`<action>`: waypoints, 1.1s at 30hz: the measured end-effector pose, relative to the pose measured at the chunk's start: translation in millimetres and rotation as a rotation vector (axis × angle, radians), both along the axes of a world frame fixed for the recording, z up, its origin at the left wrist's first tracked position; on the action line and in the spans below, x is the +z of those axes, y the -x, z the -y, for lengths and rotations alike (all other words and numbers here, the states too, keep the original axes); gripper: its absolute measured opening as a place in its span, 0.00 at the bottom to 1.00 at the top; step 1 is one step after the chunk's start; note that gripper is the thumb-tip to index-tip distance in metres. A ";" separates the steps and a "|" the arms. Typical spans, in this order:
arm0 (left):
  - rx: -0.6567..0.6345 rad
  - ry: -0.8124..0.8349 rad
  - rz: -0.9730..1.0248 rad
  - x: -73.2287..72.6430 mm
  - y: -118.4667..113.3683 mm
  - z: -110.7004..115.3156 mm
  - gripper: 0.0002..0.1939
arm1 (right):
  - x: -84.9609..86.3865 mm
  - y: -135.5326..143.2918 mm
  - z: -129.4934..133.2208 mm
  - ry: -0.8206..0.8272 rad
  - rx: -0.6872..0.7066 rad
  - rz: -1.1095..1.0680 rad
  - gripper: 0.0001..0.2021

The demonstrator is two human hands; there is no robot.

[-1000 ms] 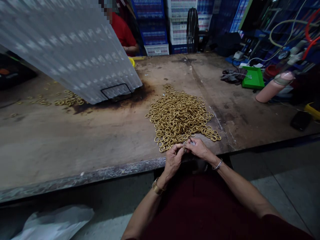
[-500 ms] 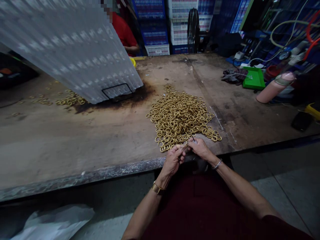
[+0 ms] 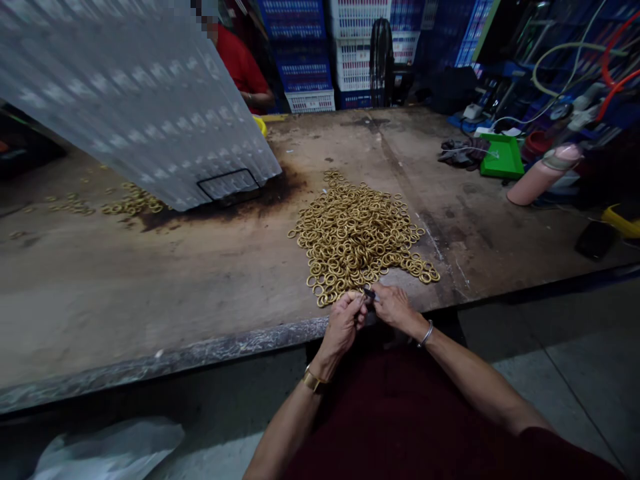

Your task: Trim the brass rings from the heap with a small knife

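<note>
A heap of small gold rings lies on the wooden table just beyond both hands. My left hand is closed in a pinch at the heap's near edge; what it grips is too small to name. Close against it on the right, my right hand has its fingers closed round a small dark tool, whose tip points toward the left fingertips. The rest of the tool is hidden in the hand.
A tall grey ribbed panel leans over the table at left, with scattered rings beside it. At right are a green tray and a pink bottle. A person in red is behind the panel.
My right hand has turned and moved slightly left and down, bringing the dark tool to my left fingertips. The whole view has shifted slightly.
</note>
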State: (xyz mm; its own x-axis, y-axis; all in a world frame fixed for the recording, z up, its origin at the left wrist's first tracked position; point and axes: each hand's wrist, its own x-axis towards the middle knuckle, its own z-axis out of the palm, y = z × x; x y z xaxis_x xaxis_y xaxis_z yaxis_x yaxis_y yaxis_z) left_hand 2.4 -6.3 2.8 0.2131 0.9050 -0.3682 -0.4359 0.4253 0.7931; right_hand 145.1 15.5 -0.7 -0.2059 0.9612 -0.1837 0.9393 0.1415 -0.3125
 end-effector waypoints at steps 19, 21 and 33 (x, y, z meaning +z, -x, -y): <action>-0.088 0.123 0.269 1.6 8.0 -0.3 0.16 | 5.0 -29.4 -45.7 -0.178 -0.312 0.131 0.12; -0.085 0.151 0.302 1.1 8.6 -1.0 0.16 | 1.8 -28.6 -38.9 -0.177 -0.213 0.105 0.11; -0.034 0.199 0.309 -6.6 6.0 -2.5 0.15 | -0.7 -32.0 -31.5 -0.239 -0.297 0.071 0.17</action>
State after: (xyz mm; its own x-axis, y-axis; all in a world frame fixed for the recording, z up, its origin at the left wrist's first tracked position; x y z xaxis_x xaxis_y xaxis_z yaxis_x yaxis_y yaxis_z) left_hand -3.6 -3.9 -3.9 0.3705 0.8123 -0.4503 -0.6248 0.5767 0.5264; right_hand 177.1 47.0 -1.5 0.0930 0.9945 0.0486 0.9684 -0.0790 -0.2366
